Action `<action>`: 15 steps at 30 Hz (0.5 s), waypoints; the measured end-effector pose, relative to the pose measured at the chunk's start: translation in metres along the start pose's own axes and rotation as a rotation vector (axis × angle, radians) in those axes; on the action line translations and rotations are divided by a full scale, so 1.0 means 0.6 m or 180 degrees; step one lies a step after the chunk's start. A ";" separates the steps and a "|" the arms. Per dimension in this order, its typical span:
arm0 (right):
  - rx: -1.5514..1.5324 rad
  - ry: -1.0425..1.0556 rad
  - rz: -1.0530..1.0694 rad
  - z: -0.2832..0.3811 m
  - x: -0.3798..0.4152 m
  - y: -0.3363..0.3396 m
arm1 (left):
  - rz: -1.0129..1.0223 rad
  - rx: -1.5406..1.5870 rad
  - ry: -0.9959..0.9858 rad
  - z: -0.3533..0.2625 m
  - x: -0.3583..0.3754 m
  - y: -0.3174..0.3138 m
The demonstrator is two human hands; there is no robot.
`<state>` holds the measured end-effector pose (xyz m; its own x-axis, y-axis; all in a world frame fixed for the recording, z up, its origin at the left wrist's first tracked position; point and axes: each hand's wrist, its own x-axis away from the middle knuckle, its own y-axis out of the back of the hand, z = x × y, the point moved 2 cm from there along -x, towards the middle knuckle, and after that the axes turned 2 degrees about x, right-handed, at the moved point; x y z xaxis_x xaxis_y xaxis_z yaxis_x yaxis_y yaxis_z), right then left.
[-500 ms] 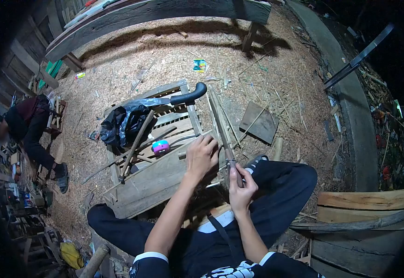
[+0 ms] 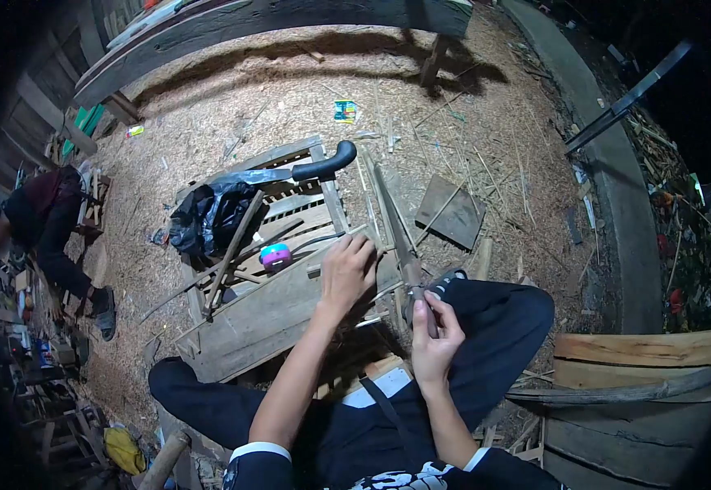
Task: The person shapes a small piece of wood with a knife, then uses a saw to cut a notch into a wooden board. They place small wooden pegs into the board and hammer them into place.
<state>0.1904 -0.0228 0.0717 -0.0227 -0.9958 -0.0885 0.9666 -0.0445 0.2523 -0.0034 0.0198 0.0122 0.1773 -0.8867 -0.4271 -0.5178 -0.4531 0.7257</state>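
Note:
In my right hand [image 2: 437,339] is the handle of a long narrow knife [image 2: 412,276], its blade pointing away from me past my left hand. My thumb lies along the handle. My left hand [image 2: 349,273] is closed at the edge of a low wooden bench, its fingers curled over a wood stick [image 2: 315,270] whose stub pokes out on the left. The rest of the stick is hidden under my hand. A wide plank [image 2: 257,318] forms the bench's near side. A pink and blue round gadget [image 2: 275,256] sits on the bench, left of my left hand.
A machete [image 2: 323,166] with a black handle and a black plastic bag [image 2: 213,219] lie on the bench. A square board [image 2: 451,212] rests on the shaving-covered ground. At left sits another person [image 2: 57,220]. Stacked timber [image 2: 641,392] stands at right.
My right hand has moved slightly right and towards me with the knife. My left hand stays at the stick; the view has shifted a little.

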 end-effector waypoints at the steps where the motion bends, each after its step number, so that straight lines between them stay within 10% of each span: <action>1: 0.0025 -0.0175 0.0100 -0.001 0.002 0.004 | -0.0030 0.0018 -0.0024 0.000 -0.001 0.001; 15: 0.0405 -0.0223 0.0236 0.008 0.032 0.026 | -0.0028 -0.0073 0.0051 0.003 -0.001 -0.002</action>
<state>0.2041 -0.0432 0.0784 0.0254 -0.9997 0.0012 0.9263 0.0240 0.3761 -0.0048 0.0212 0.0106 0.1951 -0.8839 -0.4251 -0.4969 -0.4627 0.7342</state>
